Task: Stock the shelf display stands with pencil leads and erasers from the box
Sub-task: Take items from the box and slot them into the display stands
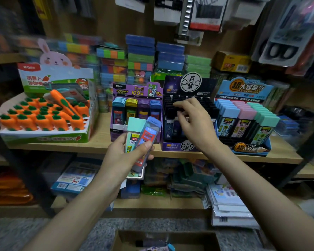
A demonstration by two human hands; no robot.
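Note:
My left hand (pixel 124 158) grips two pencil lead cases in front of the shelf: a mint-capped case (pixel 133 134) and a blue-capped case (pixel 149 134). My right hand (pixel 192 122) reaches over the dark purple display stand (pixel 172 145), its fingers curled among the black-capped lead cases (pixel 170 105); whether it pinches one is hidden. To the left stands a purple display stand (pixel 116 127) of coloured lead cases. On the right is a blue display stand (pixel 246 147) with blue, pink and mint cases. The cardboard box (pixel 120 240) sits on the floor at the bottom.
A tray of carrot erasers (pixel 43 120) fills the shelf's left side. Stacked sticky notes (pixel 140 58) stand behind the stands. Packaged goods hang above. The lower shelf (pixel 152 201) holds notebooks and packets. The wooden shelf edge (pixel 62 147) runs in front of the stands.

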